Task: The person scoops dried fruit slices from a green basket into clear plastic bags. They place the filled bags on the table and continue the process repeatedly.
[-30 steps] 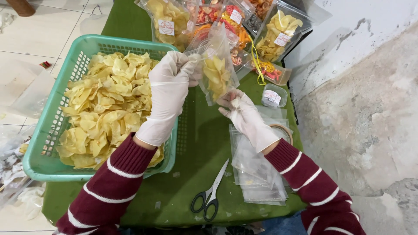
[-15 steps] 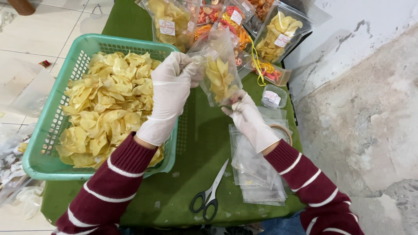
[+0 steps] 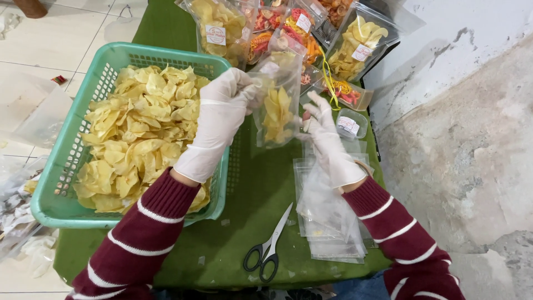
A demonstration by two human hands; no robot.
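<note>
The left hand (image 3: 222, 111) in a white glove pinches the top edge of a clear bag (image 3: 276, 103), held up in the air just right of the green basket (image 3: 61, 172). The right hand (image 3: 322, 130), also gloved, has its fingers spread and touches the bag's right side near the bottom; whether it grips the plastic or only steadies it cannot be told.

The bag looks roughly half full of yellow chips (image 3: 276, 114) (the upper part is still clear plastic), so this one appears to be mid-fill and its mouth not yet closed.

As for the whole job: beyond the basket, at the far end of the green table (image 3: 250, 189), stand several filled bags (image 3: 222, 28) with labels, some holding yellow chips, some reddish-orange snacks. That part seems done. Much appears left, though. The basket is heaped with loose chips (image 3: 133, 133), and to its right, under the right forearm, lies a stack of empty bags (image 3: 330, 222). Scissors (image 3: 269, 247) lie shut on the table near the basket's near right corner, untouched by either hand.
</note>
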